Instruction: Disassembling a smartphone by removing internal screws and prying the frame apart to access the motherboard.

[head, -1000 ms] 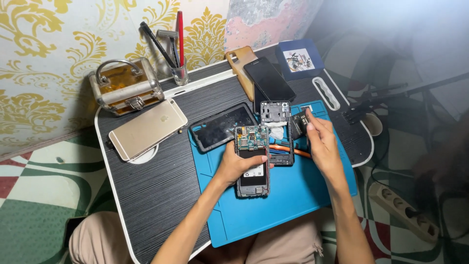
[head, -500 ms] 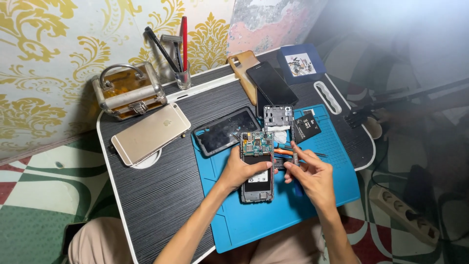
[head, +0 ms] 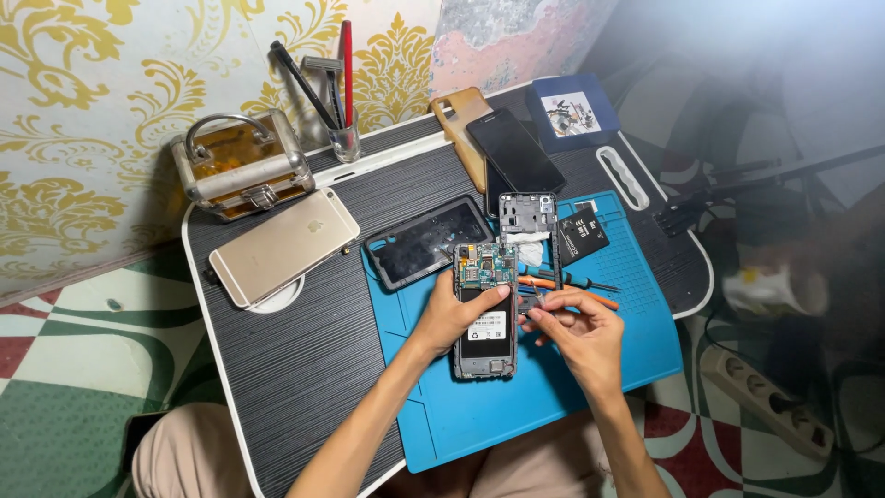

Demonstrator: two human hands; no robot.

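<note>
Left hand [head: 452, 318] grip on opened phone [head: 483, 309], glass [head: 346, 143] holding tools [head: 323, 78]

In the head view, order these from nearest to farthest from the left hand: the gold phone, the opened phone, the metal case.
1. Opened phone: under the left hand, on the blue mat.
2. Gold phone: further left, on the dark table.
3. Metal case: far left corner, by the wall.

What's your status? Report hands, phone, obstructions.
Left hand steadying opened phone on blue mat. Right hand pinching small part beside it. Screwdrivers lie close.
</note>
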